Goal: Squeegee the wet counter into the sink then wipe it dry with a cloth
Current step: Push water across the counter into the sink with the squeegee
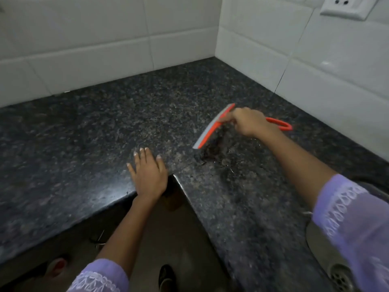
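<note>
**Squeegee held over the wet corner of the counter**

Squeegee aside, the nearest things are two lilac sleeves with white embroidery at the bottom edge, and the steel sink (315, 245) with its drain at lower right, partly hidden by the right sleeve (357, 224). The dark speckled counter (73, 144) wraps in an L around the person. The left hand (148, 173) lies flat and open on the inner corner of the counter edge, fingers spread, holding nothing. Further in, a wet patch (219, 157) glistens on the stone. Just beyond it the right hand (249, 122) is closed around the orange squeegee (212, 128) — its grey blade slants down toward the wet patch; whether the blade touches the stone I cannot tell. Behind rise white wall tiles (105, 39), with a socket (347, 7) at top right.
</note>
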